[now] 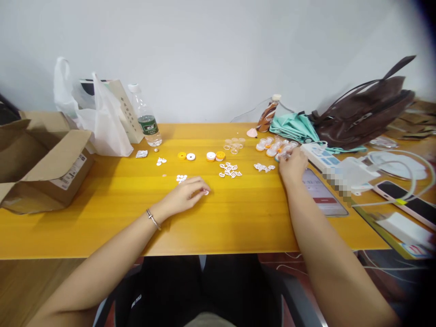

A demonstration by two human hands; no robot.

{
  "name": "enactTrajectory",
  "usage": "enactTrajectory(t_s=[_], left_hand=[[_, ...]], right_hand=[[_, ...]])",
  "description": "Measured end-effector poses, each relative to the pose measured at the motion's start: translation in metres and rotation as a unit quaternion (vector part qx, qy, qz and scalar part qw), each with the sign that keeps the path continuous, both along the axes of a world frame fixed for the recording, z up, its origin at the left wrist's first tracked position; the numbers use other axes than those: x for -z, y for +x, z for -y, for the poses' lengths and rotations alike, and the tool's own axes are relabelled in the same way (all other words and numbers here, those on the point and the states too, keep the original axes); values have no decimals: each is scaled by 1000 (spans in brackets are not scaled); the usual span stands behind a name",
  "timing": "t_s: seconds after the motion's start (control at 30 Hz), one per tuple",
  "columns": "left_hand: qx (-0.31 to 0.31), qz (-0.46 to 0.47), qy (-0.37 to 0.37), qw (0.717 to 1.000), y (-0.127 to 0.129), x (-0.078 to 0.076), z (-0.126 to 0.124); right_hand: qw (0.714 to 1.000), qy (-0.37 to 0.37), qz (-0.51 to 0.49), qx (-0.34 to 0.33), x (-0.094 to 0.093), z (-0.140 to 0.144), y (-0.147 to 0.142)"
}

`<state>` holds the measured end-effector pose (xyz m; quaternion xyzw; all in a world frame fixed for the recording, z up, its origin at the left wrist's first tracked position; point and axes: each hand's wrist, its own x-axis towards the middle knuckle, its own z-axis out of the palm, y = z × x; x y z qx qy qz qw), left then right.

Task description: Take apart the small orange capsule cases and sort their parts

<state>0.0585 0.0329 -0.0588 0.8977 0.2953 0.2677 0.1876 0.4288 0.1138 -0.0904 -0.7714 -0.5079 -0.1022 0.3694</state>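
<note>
My left hand (pixel 186 196) is low over the table, thumb and fingertips pinching a small white piece (pixel 206 192). At the right, my right hand (pixel 294 166) has its fingers closed at the near end of a group of clear-domed pieces with orange and white bases (pixel 272 148); the piece in its fingers is partly hidden. White openwork pieces lie in two groups, one in the middle (pixel 230 170) and one nearer my right hand (pixel 264 167). Yellow and white discs (pixel 215 156) and clear cups (pixel 234 144) sit behind them. Small white discs (pixel 181 178) lie beside my left hand.
A cardboard box (pixel 73 175), white plastic bag (pixel 105 122) and water bottle (pixel 147 120) stand left. A brown drink bottle (pixel 269 113), teal folded umbrella (pixel 293 127), brown bag (pixel 364 113), power strip (pixel 320 156) and phone (pixel 323 195) crowd the right.
</note>
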Motion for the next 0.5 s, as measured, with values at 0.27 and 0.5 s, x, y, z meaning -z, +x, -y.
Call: enactTrajectory(t_s=[0.27, 0.5], left_hand=[[-333, 48, 51, 940, -69, 5, -62], [-436, -25, 5, 900, -95, 21, -87]], right_hand=[[960, 161, -145, -177, -29, 20, -40], [785, -64, -308, -534, -29, 63, -128]])
